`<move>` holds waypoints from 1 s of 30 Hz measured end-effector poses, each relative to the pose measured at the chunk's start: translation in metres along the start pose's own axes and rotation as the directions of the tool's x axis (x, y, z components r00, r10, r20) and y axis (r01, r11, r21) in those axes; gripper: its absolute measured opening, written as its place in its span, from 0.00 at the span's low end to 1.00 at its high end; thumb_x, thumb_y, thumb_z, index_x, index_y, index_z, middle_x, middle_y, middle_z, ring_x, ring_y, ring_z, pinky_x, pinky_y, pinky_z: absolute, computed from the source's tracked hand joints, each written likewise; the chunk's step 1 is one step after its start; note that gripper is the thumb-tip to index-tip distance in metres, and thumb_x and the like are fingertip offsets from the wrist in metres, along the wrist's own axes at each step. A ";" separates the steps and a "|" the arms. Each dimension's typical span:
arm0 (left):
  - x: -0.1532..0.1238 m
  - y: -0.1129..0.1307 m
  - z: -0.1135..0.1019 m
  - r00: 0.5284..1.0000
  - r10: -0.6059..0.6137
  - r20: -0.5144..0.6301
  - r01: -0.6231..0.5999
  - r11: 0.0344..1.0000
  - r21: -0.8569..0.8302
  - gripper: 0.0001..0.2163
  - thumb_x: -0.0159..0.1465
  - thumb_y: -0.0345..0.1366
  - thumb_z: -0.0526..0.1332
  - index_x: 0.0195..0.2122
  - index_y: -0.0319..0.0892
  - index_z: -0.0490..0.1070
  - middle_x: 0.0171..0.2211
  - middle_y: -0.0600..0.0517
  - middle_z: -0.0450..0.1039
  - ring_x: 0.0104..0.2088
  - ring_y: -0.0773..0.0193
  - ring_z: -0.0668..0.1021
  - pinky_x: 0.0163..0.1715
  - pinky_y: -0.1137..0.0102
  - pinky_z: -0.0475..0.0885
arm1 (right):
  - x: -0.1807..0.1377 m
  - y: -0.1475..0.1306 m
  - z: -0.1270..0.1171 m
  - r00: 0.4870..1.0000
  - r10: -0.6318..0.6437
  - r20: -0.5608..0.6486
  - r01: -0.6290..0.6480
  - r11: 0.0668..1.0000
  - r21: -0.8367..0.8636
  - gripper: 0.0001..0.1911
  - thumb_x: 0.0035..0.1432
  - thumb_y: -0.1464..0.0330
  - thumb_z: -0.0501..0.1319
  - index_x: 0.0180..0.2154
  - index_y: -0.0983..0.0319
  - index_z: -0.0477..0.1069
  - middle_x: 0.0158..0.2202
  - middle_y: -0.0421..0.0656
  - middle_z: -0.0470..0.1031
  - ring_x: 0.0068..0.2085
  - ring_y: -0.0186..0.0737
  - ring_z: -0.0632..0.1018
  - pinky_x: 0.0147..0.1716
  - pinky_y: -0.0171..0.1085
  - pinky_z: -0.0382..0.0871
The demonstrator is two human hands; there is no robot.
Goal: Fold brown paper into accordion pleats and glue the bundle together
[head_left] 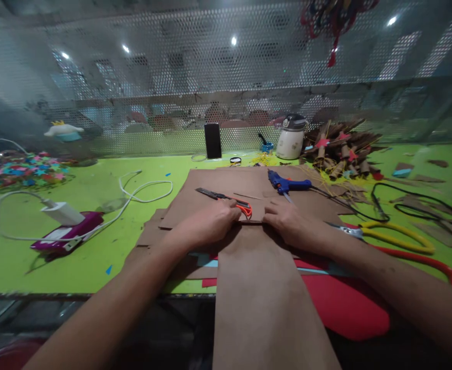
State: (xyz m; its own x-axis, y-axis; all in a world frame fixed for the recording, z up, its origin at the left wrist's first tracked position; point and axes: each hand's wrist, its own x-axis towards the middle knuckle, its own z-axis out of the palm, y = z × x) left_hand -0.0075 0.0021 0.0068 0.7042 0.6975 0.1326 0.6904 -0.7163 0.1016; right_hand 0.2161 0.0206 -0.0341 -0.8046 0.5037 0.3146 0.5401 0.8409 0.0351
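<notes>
A long strip of brown cardboard (pixel 260 303) runs from the stacked sheets toward me and hangs past the table's front edge. My left hand (pixel 214 222) and my right hand (pixel 287 222) pinch its far end, one at each side, fingers closed. Flat brown cardboard sheets (pixel 218 177) lie beneath them. Just beyond my left fingers are a black craft knife (pixel 207 193) and a tool with orange handle loops (pixel 245 209). A blue glue gun (pixel 293 184) rests on the sheets beyond my right hand.
A purple power strip (pixel 89 224) with a white charger (pixel 63 213) sits left. At right are a yellow-and-red-handled cutting tool (pixel 399 241) and black cord (pixel 382 208). Behind stand a dark phone-like slab (pixel 212 141), a white flask (pixel 289 143) and a brown scrap heap (pixel 341 149).
</notes>
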 end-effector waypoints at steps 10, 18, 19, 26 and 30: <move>-0.002 -0.004 0.007 1.000 -0.005 -0.008 0.006 0.992 0.124 0.09 0.59 0.26 0.49 0.34 0.38 0.68 0.34 0.47 0.68 0.30 0.65 0.69 0.30 0.70 0.63 | 0.000 -0.015 -0.002 1.000 -0.016 0.025 0.022 0.969 -0.244 0.08 0.54 0.78 0.52 0.34 0.67 0.68 0.33 0.47 0.67 0.35 0.42 0.66 0.33 0.38 0.59; -0.001 -0.008 -0.007 0.976 -0.204 0.081 0.214 0.967 -0.139 0.06 0.60 0.33 0.51 0.33 0.40 0.67 0.30 0.52 0.68 0.28 0.67 0.68 0.27 0.73 0.61 | -0.003 -0.011 0.001 0.995 0.071 -0.075 -0.080 0.988 -0.132 0.07 0.58 0.76 0.52 0.31 0.66 0.69 0.31 0.46 0.67 0.35 0.40 0.65 0.34 0.37 0.59; 0.000 -0.010 -0.007 0.974 -0.200 0.104 0.216 0.960 -0.177 0.06 0.59 0.34 0.52 0.33 0.40 0.67 0.30 0.52 0.69 0.28 0.67 0.68 0.28 0.73 0.61 | -0.002 -0.010 0.001 0.993 0.086 -0.077 -0.094 0.990 -0.110 0.08 0.58 0.76 0.52 0.30 0.66 0.69 0.30 0.45 0.67 0.35 0.39 0.65 0.33 0.36 0.59; 0.005 -0.025 0.006 0.989 -0.118 0.089 0.139 0.947 -0.289 0.07 0.60 0.31 0.53 0.27 0.38 0.68 0.29 0.53 0.68 0.29 0.69 0.68 0.31 0.74 0.62 | 0.000 -0.003 0.005 0.992 0.103 -0.075 -0.101 0.994 0.028 0.10 0.58 0.75 0.52 0.29 0.64 0.71 0.33 0.46 0.68 0.36 0.38 0.67 0.35 0.37 0.60; 0.001 -0.019 0.003 0.992 -0.114 0.054 0.124 0.965 -0.231 0.09 0.61 0.30 0.51 0.27 0.38 0.68 0.29 0.52 0.68 0.27 0.69 0.68 0.29 0.74 0.61 | -0.002 0.003 0.006 0.996 0.067 -0.058 -0.063 0.995 0.072 0.09 0.57 0.75 0.53 0.31 0.64 0.71 0.34 0.47 0.69 0.38 0.39 0.68 0.36 0.38 0.61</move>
State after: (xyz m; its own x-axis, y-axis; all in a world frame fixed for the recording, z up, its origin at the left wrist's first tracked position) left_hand -0.0195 0.0167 0.0024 0.6285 0.7749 0.0671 0.7152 -0.6097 0.3417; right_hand 0.2178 0.0238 -0.0402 -0.7508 0.5465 0.3711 0.5702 0.8197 -0.0534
